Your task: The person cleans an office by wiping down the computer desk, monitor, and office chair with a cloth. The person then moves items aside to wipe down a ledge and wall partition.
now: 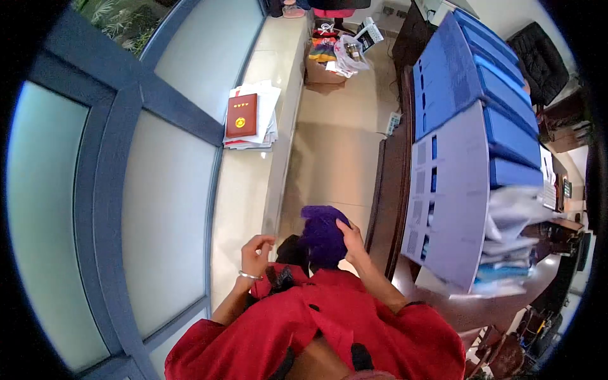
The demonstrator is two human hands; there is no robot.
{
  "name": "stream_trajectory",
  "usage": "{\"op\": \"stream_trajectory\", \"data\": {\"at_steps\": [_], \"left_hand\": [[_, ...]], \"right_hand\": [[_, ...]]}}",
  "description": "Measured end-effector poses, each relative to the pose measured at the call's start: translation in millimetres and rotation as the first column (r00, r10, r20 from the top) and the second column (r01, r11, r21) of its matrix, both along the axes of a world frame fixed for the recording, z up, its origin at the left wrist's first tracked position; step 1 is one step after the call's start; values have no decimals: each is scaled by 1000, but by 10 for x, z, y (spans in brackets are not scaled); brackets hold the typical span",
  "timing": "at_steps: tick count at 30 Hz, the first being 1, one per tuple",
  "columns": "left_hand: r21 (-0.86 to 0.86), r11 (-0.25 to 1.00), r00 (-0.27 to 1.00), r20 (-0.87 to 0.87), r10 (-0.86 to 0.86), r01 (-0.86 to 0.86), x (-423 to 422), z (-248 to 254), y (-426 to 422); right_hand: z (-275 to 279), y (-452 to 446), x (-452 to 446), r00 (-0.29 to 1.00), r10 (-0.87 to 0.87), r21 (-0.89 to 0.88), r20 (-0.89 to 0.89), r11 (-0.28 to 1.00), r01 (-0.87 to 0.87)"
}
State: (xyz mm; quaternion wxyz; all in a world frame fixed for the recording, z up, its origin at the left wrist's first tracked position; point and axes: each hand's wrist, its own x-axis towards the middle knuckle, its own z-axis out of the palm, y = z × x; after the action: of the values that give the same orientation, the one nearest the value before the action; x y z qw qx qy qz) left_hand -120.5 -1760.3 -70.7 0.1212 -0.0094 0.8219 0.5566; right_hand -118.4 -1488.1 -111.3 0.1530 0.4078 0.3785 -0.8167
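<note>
A bundle of purple yarn point(324, 235), with fuzzy strands along its upper left side, is held above my lap. My right hand point(353, 242) grips its right side, thumb on top and the other fingers largely hidden beneath. To the left of the yarn, apart from the bundle, my left hand point(258, 251) is raised with curled fingers pressed together. Whether a thin strand lies in that pinch is too small to tell. A silver bracelet point(249, 276) circles the left wrist. My red top point(310, 316) fills the space below both hands.
A dark red booklet point(242, 115) tops a stack of papers point(269, 120) on the window ledge point(244, 190). Blue file boxes point(446, 76) stand on the dark desk at right. Further off, a cardboard box point(324, 76) and a plastic bag point(349, 56) sit on the floor.
</note>
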Motion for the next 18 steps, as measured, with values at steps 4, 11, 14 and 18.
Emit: {"op": "stream_trajectory", "data": {"at_steps": [4, 11, 14, 18], "left_hand": [[64, 996, 998, -17, 56, -55, -926, -194, 84], [-37, 999, 996, -85, -3, 0, -2597, -265, 110], [-52, 997, 981, -192, 38, -49, -3442, -249, 16], [-138, 980, 975, -192, 115, -143, -4280, -121, -32]], "right_hand": [[507, 297, -1376, 914, 180, 730, -365, 665, 161], [718, 1993, -3515, 979, 201, 855, 20, -511, 88], [200, 2053, -3527, 829, 174, 730, 531, -590, -344], [-573, 1770, -3988, 984, 0, 651, 177, 750, -117]]}}
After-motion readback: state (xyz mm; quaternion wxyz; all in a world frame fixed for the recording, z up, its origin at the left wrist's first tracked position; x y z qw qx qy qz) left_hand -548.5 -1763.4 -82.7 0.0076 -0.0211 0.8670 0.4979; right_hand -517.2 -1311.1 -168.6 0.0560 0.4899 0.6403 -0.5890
